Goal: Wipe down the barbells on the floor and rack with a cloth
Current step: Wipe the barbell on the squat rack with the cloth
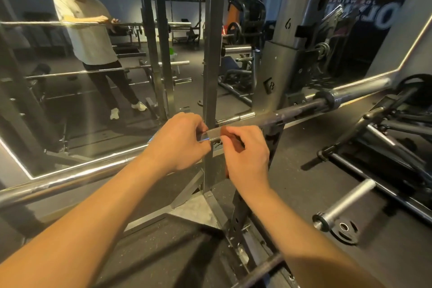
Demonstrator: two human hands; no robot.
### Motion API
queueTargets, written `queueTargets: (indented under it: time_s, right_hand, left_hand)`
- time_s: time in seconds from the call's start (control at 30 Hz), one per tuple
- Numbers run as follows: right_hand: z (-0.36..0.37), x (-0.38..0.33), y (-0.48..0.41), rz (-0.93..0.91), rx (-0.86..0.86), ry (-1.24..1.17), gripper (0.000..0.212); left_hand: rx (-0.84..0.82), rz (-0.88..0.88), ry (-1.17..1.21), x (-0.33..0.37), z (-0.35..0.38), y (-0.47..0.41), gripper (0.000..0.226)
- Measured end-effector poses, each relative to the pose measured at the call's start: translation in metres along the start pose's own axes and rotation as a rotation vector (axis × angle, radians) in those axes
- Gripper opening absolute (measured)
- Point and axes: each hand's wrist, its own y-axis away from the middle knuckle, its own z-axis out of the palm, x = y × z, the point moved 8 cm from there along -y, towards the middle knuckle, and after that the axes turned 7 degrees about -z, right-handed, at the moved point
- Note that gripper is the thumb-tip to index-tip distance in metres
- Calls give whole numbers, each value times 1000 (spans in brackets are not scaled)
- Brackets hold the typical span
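A long steel barbell (70, 181) runs from the lower left up to the right across the rack, its right sleeve (360, 90) sticking out past the upright. My left hand (180, 142) and my right hand (247, 154) both grip the bar's knurled middle (214, 137), close together, fingers curled round it. No cloth shows in either hand. Another barbell (346, 203) lies on the floor at the right with its silver sleeve pointing toward me. A dark bar (261, 269) crosses the floor at the bottom.
The grey rack upright (214, 54) stands just behind my hands. A wall mirror (93, 77) on the left reflects a person at the bar. A weight plate (343, 229) lies on the rubber floor at the right, with dark machine frames (397, 128) beyond.
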Motion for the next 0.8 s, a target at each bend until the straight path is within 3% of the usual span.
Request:
queueTargets:
  time_s: [0.23, 0.57, 0.8]
  right_hand:
    - [0, -1, -9, 15, 71, 45, 14]
    - [1, -4, -7, -160, -20, 46, 14]
    - [-3, -6, -5, -199, 43, 62, 19]
  left_hand:
    - [4, 8, 22, -1, 0, -1, 13]
    - [17, 11, 21, 0, 0, 0, 15]
    - [24, 0, 31, 1, -2, 1, 14]
